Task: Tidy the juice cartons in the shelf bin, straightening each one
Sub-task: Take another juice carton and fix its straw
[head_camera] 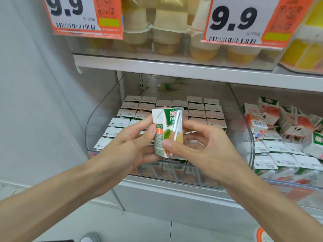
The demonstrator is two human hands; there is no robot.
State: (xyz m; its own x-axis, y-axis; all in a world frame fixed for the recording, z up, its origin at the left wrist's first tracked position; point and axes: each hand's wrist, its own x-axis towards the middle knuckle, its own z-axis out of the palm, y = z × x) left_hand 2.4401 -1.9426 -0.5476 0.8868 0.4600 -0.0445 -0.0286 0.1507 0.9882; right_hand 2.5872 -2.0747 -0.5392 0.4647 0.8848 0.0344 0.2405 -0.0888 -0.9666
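We hold one juice carton [167, 130] just above the shelf bin [95, 119], left hand [129, 144] and right hand [202, 145] both gripping its sides, probably to square it before slotting it into the rows [197, 110].

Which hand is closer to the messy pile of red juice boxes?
Right. The right hand holds the green carton by its straw side, toward the messy red cartons on the right; the left hand grips its other side, farther from them.
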